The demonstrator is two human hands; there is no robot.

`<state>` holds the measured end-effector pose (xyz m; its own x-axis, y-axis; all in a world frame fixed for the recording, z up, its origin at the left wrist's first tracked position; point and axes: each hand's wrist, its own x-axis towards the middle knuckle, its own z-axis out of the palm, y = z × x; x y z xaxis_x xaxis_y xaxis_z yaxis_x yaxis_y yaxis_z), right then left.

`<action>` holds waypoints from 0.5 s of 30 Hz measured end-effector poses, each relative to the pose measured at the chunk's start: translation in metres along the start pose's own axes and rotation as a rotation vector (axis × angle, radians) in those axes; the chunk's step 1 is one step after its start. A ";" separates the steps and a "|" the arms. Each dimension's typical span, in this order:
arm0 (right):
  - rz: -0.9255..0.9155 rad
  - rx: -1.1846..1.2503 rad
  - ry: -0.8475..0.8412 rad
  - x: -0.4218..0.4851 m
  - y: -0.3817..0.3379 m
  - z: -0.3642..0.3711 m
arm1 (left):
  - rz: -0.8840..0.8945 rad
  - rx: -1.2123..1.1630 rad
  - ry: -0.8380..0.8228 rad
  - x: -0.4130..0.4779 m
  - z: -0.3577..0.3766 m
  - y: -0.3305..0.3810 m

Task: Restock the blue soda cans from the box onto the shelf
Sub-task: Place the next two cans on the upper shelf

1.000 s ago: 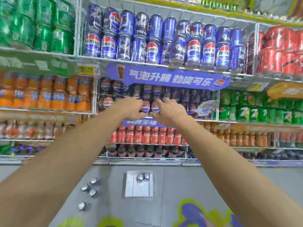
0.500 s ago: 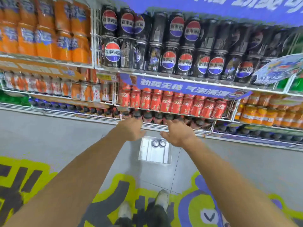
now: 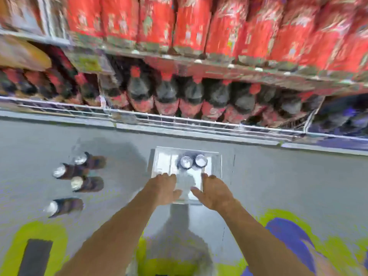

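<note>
A clear box stands on the grey floor below the shelves. Two blue soda cans stand upright side by side at its far end, silver tops showing. My left hand hovers over the box's near left part and my right hand over its near right part, both palm down with fingers spread and nothing in them. Both hands are a short way in front of the cans, apart from them. The view is blurred.
Several dark cans stand loose on the floor to the left of the box. The bottom shelf holds dark bottles with red caps behind a wire rail; red cans fill the shelf above. Coloured floor markings lie near me.
My view has swung down from the blue-can shelf to the floor. Both hands have dropped from shelf height to just over the box, still holding nothing.
</note>
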<state>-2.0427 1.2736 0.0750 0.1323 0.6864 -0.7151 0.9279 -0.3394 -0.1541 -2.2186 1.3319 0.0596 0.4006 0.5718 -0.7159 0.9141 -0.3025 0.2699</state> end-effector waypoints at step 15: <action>0.170 0.225 0.228 0.147 0.051 0.069 | 0.069 -0.143 0.246 0.165 0.067 -0.039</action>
<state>-2.0000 1.3129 -0.0852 0.3759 0.7250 -0.5771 0.7893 -0.5768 -0.2105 -2.1918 1.3868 -0.1126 0.4489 0.7267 -0.5200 0.8769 -0.2464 0.4127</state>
